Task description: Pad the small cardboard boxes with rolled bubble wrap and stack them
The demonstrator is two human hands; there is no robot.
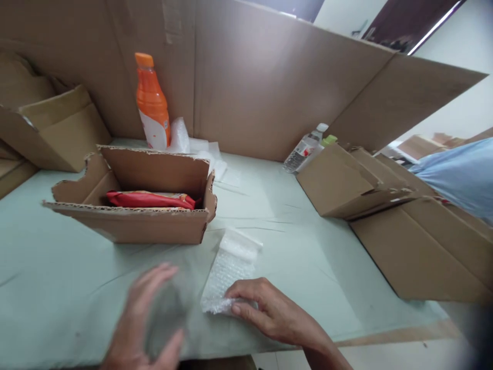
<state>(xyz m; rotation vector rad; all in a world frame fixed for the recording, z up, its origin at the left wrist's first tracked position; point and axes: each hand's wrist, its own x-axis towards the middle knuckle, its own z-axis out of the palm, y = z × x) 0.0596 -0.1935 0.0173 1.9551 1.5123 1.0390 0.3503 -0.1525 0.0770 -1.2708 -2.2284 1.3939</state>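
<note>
My right hand (269, 311) pinches the near edge of a clear bubble-wrap piece (233, 262) between thumb and fingers. The piece lies on the table, its far end folded over. To the left, my left hand (144, 321) is blurred by motion, with thumb and fingers spread apart. A grey smear shows between them, and I make out no held object there. Beyond my left hand stands an open cardboard box (157, 226). Inside it lies a red packet (152, 199), partly hidden by the box's front wall.
A pale green cloth covers the table (281, 200). At the back are an orange bottle (152, 103), more bubble wrap (210, 154) and a clear bottle (304, 149). Cardboard boxes stand left (65, 128) and right (419, 246). A cardboard wall (262, 77) closes the back. A blue-clothed person (458, 169) is at right.
</note>
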